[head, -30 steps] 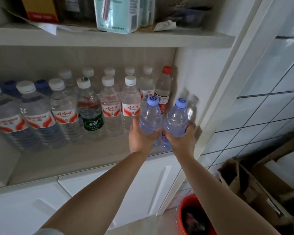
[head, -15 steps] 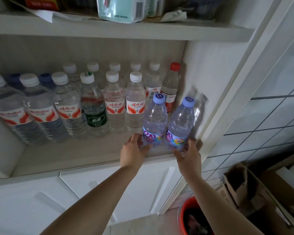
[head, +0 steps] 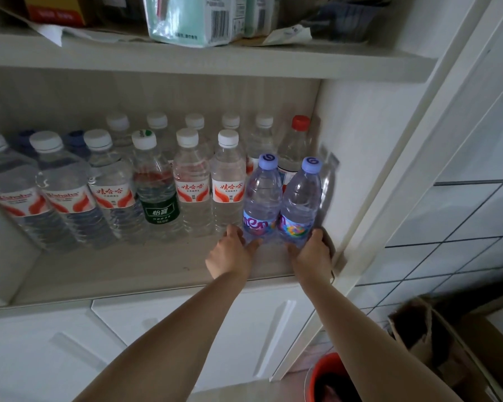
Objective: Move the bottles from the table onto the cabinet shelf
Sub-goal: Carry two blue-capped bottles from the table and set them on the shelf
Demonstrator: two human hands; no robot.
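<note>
A home storage corner: white cabinet shelf [head: 157, 268] of bottled water [head: 227, 184], tiled wall [head: 462, 227], cardboard boxes [head: 447, 352].

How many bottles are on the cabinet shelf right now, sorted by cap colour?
White-cap bottles: 10
White-cap bottle with green mark: 1
Dark-blue-cap bottles: 2
Red-cap bottle: 1
Lilac-cap bottles: 2
Total: 16 bottles
</note>
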